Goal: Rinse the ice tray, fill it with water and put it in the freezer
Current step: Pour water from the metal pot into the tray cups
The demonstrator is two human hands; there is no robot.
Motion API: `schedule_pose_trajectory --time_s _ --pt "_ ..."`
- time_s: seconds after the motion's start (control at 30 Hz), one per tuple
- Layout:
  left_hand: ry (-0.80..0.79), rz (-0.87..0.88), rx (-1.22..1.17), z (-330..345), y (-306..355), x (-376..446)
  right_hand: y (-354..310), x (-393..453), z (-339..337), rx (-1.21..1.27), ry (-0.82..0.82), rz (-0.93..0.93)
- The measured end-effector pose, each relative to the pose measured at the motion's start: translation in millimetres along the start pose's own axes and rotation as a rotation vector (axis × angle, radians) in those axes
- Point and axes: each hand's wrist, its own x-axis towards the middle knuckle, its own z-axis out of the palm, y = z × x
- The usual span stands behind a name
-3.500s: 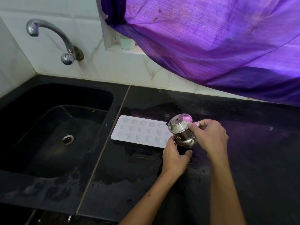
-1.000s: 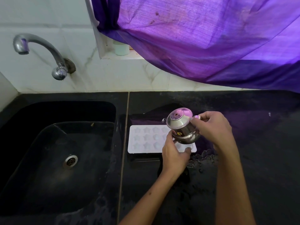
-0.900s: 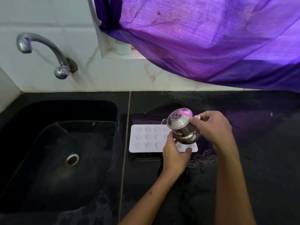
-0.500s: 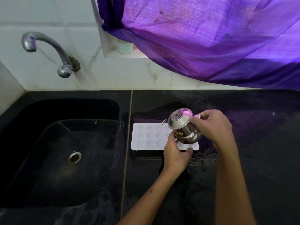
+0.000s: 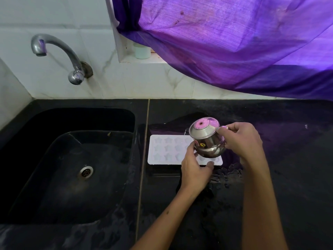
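A white ice tray (image 5: 167, 150) with star-shaped cells lies flat on the black counter (image 5: 279, 159), just right of the sink. Over the tray's right part, a small round steel pot (image 5: 207, 141) is tilted toward the left, its open mouth reflecting purple. My right hand (image 5: 241, 139) grips the pot by its rim. My left hand (image 5: 195, 168) cups the pot from below and on its left side, its thumb at the tray's front edge. The pot and hands hide the tray's right cells.
A black sink (image 5: 72, 168) with a metal drain (image 5: 86, 171) fills the left. A curved steel tap (image 5: 59, 55) juts from the white tiled wall. A purple curtain (image 5: 234, 38) hangs over the counter's back; a small pale cup (image 5: 142, 50) stands on the ledge. Water pools on the counter.
The pot stays tilted over the tray in both hands, nearly in the same place. The view has shifted, so the tray and sink now sit further right in the picture.
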Motion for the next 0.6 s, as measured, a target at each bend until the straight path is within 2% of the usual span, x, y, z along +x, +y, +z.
schedule_pose_trajectory --time_s 0.17,0.6 --pt "0.032 0.007 -0.015 -7 2 0 -3 0 5 0.051 0.003 -0.042" --pt "0.056 -0.072 -0.015 -17 -6 1 -15 -2 22 -0.078 -0.081 -0.114"
